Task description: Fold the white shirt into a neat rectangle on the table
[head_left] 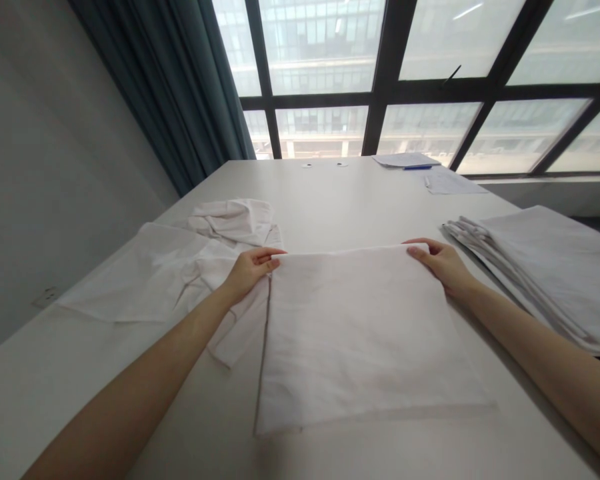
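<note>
A flat white rectangular cloth [365, 327] hangs between my hands, its near edge low over the table. My left hand [253, 270] pinches the cloth's far left corner between thumb and fingers. At the far right corner, my right hand [440, 263] grips it the same way, thumb on top. The top edge is drawn nearly straight, with a few soft wrinkles below. Just beyond my left hand lies a crumpled heap of white cloth [155, 267], spread loosely on the table. To the right of my right hand sits a stack of folded white cloths [555, 267].
The white table [320, 200] reaches to the window. Papers [405, 160] and a blue pen [417, 168] lie at its far right, with another sheet [455, 183] nearer. A blue curtain [180, 87] and grey wall [55, 167] stand on the left.
</note>
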Motion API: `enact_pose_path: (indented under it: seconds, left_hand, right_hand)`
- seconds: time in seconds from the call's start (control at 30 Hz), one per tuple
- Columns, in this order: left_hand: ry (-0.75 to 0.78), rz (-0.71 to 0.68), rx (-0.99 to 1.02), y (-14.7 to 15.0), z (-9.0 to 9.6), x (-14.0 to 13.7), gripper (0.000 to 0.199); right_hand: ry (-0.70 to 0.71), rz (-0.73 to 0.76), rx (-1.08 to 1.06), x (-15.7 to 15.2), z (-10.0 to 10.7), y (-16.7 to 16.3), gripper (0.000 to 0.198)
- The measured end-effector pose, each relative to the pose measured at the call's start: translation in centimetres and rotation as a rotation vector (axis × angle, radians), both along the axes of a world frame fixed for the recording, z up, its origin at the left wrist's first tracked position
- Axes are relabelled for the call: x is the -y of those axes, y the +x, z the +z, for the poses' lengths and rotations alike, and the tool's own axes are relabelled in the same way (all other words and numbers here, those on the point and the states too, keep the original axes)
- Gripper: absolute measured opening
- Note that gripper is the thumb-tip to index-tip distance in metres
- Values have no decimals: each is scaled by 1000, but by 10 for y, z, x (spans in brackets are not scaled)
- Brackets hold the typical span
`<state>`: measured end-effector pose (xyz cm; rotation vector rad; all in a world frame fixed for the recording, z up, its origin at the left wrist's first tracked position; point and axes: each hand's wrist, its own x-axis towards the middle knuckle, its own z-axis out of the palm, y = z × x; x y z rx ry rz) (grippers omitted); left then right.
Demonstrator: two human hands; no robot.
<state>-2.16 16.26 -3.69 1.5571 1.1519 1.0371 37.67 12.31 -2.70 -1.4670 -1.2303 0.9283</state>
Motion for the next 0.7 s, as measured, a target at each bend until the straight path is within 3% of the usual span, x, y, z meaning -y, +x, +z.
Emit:
enact_pose_path:
  seconds: [0.2, 0.53, 0.7]
  left_hand:
    - [49, 14, -10, -3, -4, -3, 47]
    - [-34, 8, 66, 0, -5, -2, 56]
    - [22, -30, -61, 2, -2, -4, 59]
  right_hand:
    - [32, 27, 11, -2, -4, 3, 42]
    - [29, 51, -53, -2, -5, 5, 39]
    - [1, 63, -109, -2, -3, 6, 36]
